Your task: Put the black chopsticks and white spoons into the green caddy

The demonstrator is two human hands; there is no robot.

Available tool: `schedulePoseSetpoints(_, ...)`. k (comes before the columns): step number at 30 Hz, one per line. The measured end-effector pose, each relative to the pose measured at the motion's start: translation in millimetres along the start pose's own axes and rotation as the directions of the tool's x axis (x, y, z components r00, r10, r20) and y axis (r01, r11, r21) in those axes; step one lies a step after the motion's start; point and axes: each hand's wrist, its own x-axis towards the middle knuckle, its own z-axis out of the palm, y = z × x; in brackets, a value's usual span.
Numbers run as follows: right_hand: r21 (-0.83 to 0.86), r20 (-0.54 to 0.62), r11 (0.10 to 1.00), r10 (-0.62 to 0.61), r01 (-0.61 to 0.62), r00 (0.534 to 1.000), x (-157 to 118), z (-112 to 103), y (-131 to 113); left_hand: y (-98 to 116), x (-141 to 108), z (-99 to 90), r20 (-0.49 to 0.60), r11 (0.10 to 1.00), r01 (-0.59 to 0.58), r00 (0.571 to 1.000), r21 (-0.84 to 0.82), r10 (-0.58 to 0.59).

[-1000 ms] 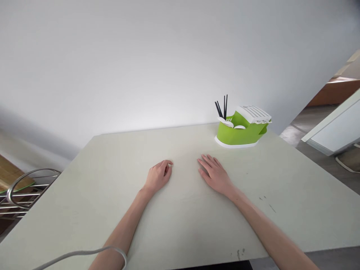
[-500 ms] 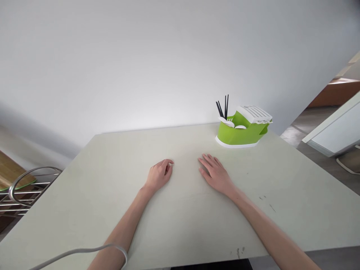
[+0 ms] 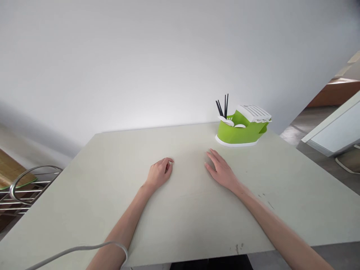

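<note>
My left hand (image 3: 159,173) rests on the pale table (image 3: 180,210), its fingers curled in and the thumb close to the index finger; I see no object in it. To its right, my right hand (image 3: 222,170) is open, fingers stretched forward and thumb apart, holding nothing. Just beyond the right hand stands a green and white cutlery holder (image 3: 237,135) with a slotted white top (image 3: 254,113). Several black chopsticks (image 3: 226,105) stick up from its left end. White spoons (image 3: 226,121) lie over its rim. Neither hand touches the holder.
A white wall (image 3: 157,67) closes off the table's far edge. At the left is a metal rack (image 3: 26,187) with a wooden board (image 3: 12,168). A grey cable (image 3: 78,248) crosses my left forearm. A white panel (image 3: 334,127) stands beyond the table on the right.
My right hand has moved slightly right and forward, nearer the cutlery holder. My left hand stays in place.
</note>
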Motion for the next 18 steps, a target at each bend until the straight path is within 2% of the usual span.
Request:
schedulePoseSetpoints(12, -0.026, 0.006, 0.998, 0.05, -0.05, 0.999, -3.3, -14.2, 29.0, 0.4, 0.0, -0.6, 0.006, 1.0, -0.001, 1.0, 0.004, 0.001)
schedulePoseSetpoints(18, -0.046, -0.005, 0.997, 0.067, -0.068, 0.998, -6.4, -28.5, 46.6, 1.2, 0.3, -1.1, 0.007, 1.0, 0.0, 1.0, 0.006, 0.0)
